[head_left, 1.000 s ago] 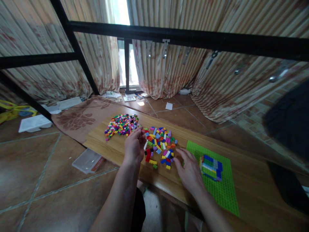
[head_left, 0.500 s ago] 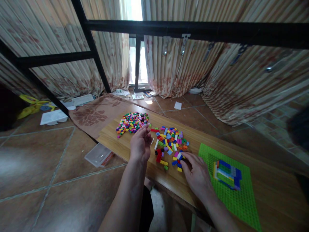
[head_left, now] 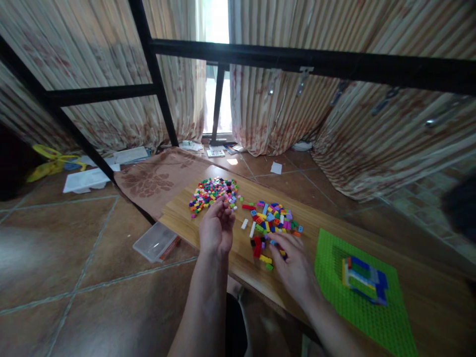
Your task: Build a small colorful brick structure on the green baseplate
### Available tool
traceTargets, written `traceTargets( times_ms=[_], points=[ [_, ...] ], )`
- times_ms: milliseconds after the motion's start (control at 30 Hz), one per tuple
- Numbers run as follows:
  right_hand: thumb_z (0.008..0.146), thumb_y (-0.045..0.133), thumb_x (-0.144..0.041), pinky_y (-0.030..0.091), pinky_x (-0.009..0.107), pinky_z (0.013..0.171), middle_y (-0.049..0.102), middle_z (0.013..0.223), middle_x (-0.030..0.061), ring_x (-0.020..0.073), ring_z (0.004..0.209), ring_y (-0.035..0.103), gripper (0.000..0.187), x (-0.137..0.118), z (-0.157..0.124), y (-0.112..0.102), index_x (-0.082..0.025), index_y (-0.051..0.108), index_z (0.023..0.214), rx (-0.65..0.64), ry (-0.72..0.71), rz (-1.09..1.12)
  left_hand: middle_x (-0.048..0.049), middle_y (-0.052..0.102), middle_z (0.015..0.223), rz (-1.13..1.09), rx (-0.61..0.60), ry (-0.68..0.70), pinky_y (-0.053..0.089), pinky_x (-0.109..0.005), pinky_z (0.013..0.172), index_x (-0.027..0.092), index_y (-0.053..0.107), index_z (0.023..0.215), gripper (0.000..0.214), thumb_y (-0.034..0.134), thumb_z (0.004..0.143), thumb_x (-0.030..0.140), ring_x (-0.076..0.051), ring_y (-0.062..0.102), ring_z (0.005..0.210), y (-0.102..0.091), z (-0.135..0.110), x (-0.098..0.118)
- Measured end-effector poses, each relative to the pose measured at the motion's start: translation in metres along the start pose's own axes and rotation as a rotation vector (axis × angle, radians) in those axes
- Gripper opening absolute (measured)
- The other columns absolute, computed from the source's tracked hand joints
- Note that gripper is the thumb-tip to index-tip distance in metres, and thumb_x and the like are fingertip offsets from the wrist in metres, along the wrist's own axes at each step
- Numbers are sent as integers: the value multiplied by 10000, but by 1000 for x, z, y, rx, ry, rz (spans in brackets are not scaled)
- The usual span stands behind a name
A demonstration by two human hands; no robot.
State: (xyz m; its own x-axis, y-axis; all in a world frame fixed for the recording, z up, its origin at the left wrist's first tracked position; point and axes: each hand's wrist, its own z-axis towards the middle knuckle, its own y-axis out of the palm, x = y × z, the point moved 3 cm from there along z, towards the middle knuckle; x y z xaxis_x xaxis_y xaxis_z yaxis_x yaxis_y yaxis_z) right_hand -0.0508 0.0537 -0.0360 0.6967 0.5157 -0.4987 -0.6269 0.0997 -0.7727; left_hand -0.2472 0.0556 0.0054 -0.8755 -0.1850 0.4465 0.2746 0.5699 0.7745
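Observation:
My left hand (head_left: 217, 228) is raised over the near side of the table, palm turned inward and fingers curled. What lies inside its fingers, if anything, is too small to make out. My right hand (head_left: 295, 263) reaches into the pile of larger building bricks (head_left: 271, 218), thumb and forefinger closing around a light blue brick (head_left: 273, 242). Beside those fingertips lie a red brick (head_left: 257, 248) and a yellow brick (head_left: 265, 259). Right of this hand, a green baseplate (head_left: 334, 292) carries a low, hollow structure of coloured bricks (head_left: 366, 280).
A heap of small bricks (head_left: 211, 191) sits at the far left of the wooden table (head_left: 178, 213). Below that end, a clear plastic box (head_left: 154, 240) rests on the tiled floor. A black metal frame (head_left: 260, 52) crosses in front of the curtains.
My right hand has moved left across the larger bricks, to the light blue one. My left hand stays curled in nearly the same place. The view has shifted slightly.

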Motion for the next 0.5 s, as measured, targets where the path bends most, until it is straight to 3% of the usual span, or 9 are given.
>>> traceTargets(
  times_ms=[233,500],
  points=[
    [852,485,-97,408,396,909,646,1119,70,250,1045,515,311,-23,46,25,-247,721,988,-235,-147,-194,39,576,603,-64,4,3,438,-135,466,120,628,913,146,496,865,79,-28,508,446,-5,4,14],
    [808,565,-106,384,377,860,642,1054,70,255,1027,491,213,-26,64,31,-234,716,888,-408,-204,-370,36,566,614,-74,-2,-12,431,-133,466,109,618,871,169,455,896,75,-25,511,457,-8,8,21]
  ],
)
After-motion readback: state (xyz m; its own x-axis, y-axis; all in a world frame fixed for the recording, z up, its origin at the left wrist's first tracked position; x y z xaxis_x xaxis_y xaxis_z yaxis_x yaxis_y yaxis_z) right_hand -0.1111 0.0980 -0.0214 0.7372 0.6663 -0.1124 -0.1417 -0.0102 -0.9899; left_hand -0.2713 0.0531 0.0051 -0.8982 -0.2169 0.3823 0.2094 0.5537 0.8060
